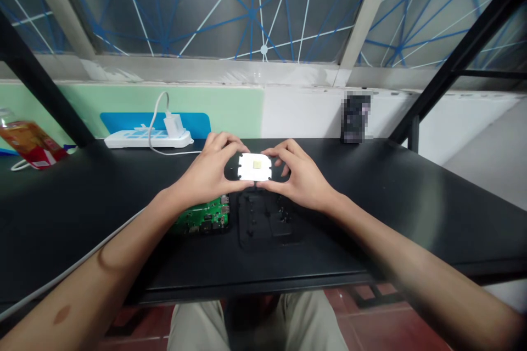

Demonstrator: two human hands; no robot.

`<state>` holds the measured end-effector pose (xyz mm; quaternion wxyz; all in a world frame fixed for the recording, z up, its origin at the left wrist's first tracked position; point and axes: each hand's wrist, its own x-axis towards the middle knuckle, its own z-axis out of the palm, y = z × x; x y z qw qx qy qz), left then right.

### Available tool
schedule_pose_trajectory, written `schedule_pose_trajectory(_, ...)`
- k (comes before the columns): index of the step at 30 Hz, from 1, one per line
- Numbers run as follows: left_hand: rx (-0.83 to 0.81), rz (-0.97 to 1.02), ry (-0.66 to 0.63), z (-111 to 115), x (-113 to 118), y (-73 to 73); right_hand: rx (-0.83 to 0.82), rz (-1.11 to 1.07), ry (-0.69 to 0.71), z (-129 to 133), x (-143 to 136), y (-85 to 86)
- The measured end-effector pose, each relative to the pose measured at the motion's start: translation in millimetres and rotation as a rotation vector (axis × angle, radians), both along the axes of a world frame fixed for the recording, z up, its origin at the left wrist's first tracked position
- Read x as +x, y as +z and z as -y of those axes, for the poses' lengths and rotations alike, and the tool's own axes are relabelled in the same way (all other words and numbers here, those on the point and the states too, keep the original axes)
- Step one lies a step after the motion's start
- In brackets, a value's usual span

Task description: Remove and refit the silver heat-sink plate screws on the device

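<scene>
A small bright white plate (pixel 247 172) with notched side edges and a yellowish square at its middle is held up above the desk. My left hand (pixel 214 167) grips its left side between thumb and fingers. On the right side, my right hand (pixel 294 171) pinches it the same way. Below my left hand lies a green circuit board (pixel 209 214) with metal ports along its right edge, partly covered by the hand and forearm. Right of the board, a black plastic casing part (pixel 265 222) rests flat under the plate.
A white power strip (pixel 123 140) with a plugged-in charger (pixel 173 125) stands against the back wall. Its white cable (pixel 94 252) crosses the left of the black desk (pixel 395 214). A bottle (pixel 31 140) leans at far left. A dark blurred object (pixel 354 118) stands back right.
</scene>
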<state>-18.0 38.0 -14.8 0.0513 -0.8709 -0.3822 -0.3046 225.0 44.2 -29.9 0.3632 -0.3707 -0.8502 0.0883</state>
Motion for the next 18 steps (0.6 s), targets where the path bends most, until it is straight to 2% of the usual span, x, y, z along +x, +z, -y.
schedule_pose_trajectory(18, 0.028, -0.056, 0.005, 3.6, 1.0, 0.5, 0.039, -0.005, 0.026, 4.0, -1.4, 2.0)
